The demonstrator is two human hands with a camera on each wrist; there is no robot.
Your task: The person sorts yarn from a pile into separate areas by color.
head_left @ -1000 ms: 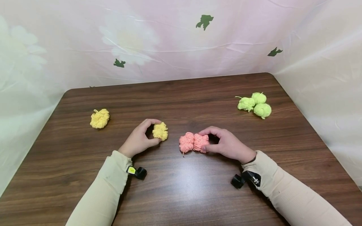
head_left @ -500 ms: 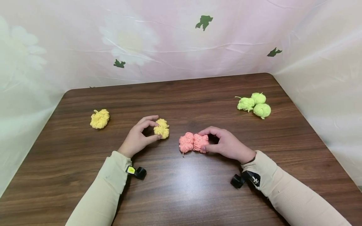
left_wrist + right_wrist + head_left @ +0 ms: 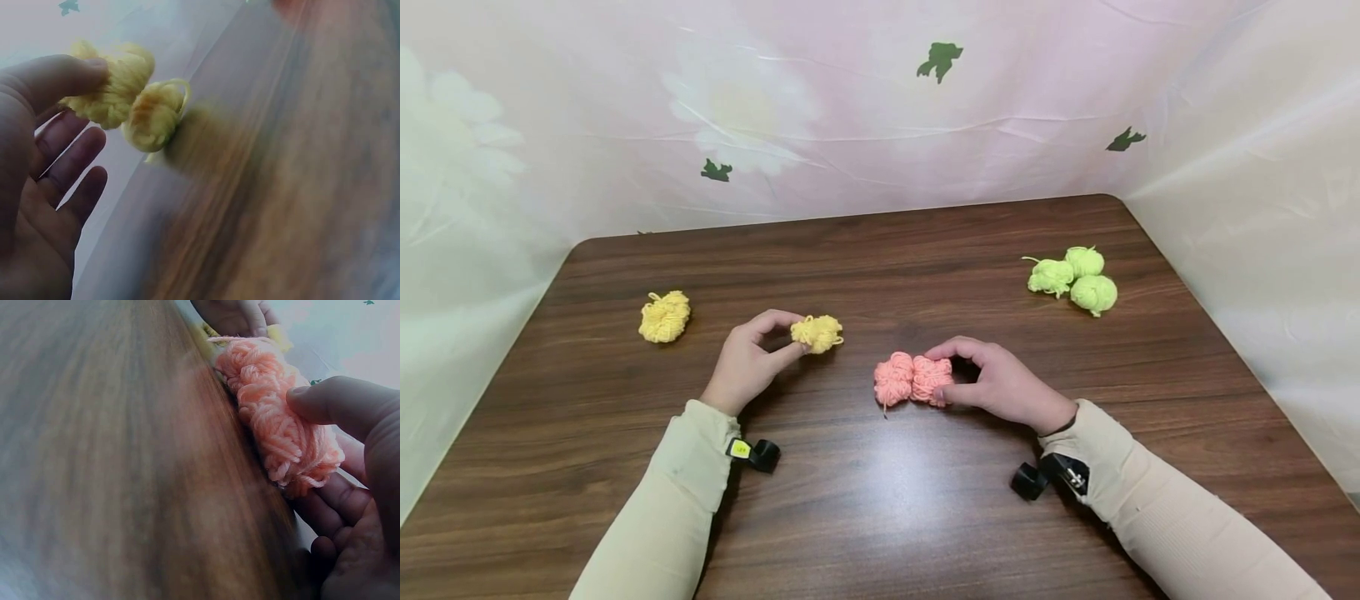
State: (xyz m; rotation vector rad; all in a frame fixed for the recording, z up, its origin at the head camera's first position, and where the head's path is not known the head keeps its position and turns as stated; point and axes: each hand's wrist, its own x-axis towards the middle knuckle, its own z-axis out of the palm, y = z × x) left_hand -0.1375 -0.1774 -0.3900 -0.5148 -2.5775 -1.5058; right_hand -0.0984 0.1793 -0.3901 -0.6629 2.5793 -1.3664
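Between thumb and fingers my left hand pinches a small yellow yarn ball. In the left wrist view this yellow yarn ball appears lifted off the table, its strands bunched into lumps and a loop sticking out. Two pink yarn balls lie side by side at the middle of the table: the left one has a loose tail, and the right one is in the grip of my right hand. From the right wrist view, my thumb presses the pink yarn while other fingers curl behind it.
Another yellow yarn ball lies at the left of the brown wooden table. Towards the back right, three light green yarn balls sit clustered. A flowered pale curtain hangs behind the table's far edge.
My left hand has taken hold of the yellow yarn ball, turned it and shifted it slightly left. The right hand and pink yarn balls have stayed in place.
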